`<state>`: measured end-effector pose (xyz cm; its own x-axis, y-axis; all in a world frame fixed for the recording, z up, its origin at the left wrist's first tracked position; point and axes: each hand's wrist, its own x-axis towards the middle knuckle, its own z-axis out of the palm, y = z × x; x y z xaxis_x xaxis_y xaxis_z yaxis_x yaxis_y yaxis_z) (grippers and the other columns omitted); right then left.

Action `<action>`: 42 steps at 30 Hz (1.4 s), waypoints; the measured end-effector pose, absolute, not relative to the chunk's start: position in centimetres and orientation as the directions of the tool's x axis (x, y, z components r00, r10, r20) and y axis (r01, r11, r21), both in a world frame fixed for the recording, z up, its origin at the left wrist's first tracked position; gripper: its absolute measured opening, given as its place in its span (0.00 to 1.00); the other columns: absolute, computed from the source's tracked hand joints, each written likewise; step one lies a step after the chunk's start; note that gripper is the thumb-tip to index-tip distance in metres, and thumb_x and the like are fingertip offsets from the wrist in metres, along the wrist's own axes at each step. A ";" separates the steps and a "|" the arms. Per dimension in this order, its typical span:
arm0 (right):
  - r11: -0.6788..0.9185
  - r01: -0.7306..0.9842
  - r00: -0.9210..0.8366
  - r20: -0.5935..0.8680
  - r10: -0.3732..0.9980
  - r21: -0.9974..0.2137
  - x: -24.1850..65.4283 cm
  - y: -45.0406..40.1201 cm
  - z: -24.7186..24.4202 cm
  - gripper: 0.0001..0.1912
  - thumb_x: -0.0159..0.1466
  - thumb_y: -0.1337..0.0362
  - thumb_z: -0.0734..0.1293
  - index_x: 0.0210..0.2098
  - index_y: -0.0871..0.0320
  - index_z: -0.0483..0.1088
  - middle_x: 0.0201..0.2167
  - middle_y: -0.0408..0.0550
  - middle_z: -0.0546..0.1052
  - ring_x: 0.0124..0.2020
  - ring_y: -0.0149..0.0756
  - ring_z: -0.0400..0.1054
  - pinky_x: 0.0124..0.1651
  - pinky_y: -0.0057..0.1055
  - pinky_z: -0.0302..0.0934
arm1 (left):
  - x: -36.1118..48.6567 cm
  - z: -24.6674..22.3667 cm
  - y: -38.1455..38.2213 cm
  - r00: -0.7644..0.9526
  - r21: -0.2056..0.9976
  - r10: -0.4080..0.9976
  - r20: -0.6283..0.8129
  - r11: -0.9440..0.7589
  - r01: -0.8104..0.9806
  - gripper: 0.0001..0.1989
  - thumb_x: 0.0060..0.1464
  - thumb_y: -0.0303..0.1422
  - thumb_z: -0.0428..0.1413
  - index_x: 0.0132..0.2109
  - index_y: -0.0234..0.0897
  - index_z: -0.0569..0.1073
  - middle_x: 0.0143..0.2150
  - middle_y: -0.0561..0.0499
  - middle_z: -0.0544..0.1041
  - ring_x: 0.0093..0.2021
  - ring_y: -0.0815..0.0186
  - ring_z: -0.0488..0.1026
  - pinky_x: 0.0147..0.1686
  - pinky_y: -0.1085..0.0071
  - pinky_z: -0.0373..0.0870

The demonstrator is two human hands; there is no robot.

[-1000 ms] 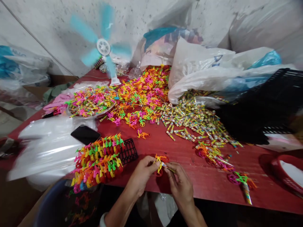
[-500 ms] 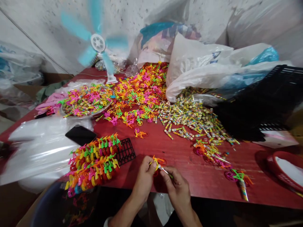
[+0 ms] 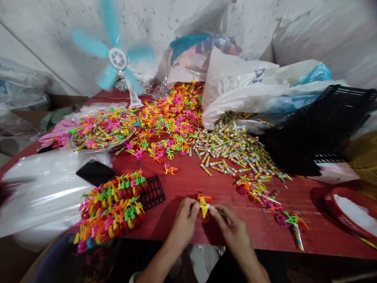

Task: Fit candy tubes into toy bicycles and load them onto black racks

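A small yellow and orange plastic toy bicycle point(image 3: 204, 207) is held above the red table, near its front edge. At its left edge, my left hand point(image 3: 184, 220) has thumb and index finger pinched together on it. From the other side, my right hand point(image 3: 234, 228) is closed around a slim printed tube, whose pale end point(image 3: 210, 206) meets the bicycle; most of the tube is hidden by the fingers. Farther right on the table lie a purple and green toy bicycle point(image 3: 290, 218) and a printed tube point(image 3: 298, 237) in clear wrap beside it.
Behind are heaps of toy bicycles point(image 3: 173, 114) and printed tubes point(image 3: 235, 145). To the left stand a black rack point(image 3: 154, 192) filled with colourful toys, a phone point(image 3: 96, 173) and a full tray point(image 3: 103, 150). A fan point(image 3: 118, 59) spins behind; a red basket point(image 3: 335, 208) sits right.
Both hands have shifted slightly right with the toy bicycle and tube. The bicycle now shows more clearly between them, farther from the left palm. The whole view has turned slightly.
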<state>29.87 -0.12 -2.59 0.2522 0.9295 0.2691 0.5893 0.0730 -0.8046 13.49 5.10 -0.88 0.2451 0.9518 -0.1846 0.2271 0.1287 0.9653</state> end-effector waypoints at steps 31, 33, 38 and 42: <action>0.237 0.838 -0.014 0.414 0.910 -0.492 24.5 7.1 -3.7 0.11 0.68 0.63 0.58 0.47 0.61 0.65 0.37 0.55 0.74 0.37 0.44 0.70 0.38 0.38 0.66 | 10.3 -0.6 8.6 0.028 0.810 0.999 0.040 -0.049 0.585 0.14 0.60 0.37 0.46 0.42 0.35 0.74 0.40 0.41 0.77 0.42 0.56 0.74 0.45 0.60 0.69; 0.261 0.835 0.008 0.484 0.875 -0.485 24.4 6.0 -3.6 0.12 0.69 0.63 0.56 0.48 0.60 0.65 0.38 0.55 0.74 0.38 0.43 0.69 0.39 0.38 0.66 | 10.6 -0.2 8.8 0.057 0.885 0.995 -0.080 0.045 0.463 0.16 0.59 0.41 0.48 0.41 0.35 0.74 0.37 0.43 0.78 0.38 0.58 0.75 0.41 0.64 0.69; 0.341 0.837 -0.035 0.580 0.814 -0.428 24.4 4.3 -3.1 0.11 0.69 0.67 0.56 0.47 0.58 0.66 0.31 0.49 0.71 0.31 0.38 0.66 0.32 0.32 0.62 | 11.5 0.7 9.0 0.218 0.895 0.887 -0.407 0.435 -0.096 0.24 0.46 0.52 0.58 0.34 0.32 0.74 0.29 0.48 0.76 0.27 0.66 0.71 0.29 0.72 0.67; 0.490 0.830 -0.216 0.658 0.722 -0.265 24.9 3.5 -2.6 0.14 0.67 0.74 0.57 0.48 0.56 0.67 0.26 0.45 0.67 0.28 0.35 0.62 0.30 0.30 0.57 | 11.2 1.2 8.8 0.336 0.690 0.756 -0.562 0.653 -0.314 0.27 0.34 0.50 0.67 0.31 0.29 0.75 0.28 0.48 0.76 0.26 0.69 0.70 0.30 0.72 0.67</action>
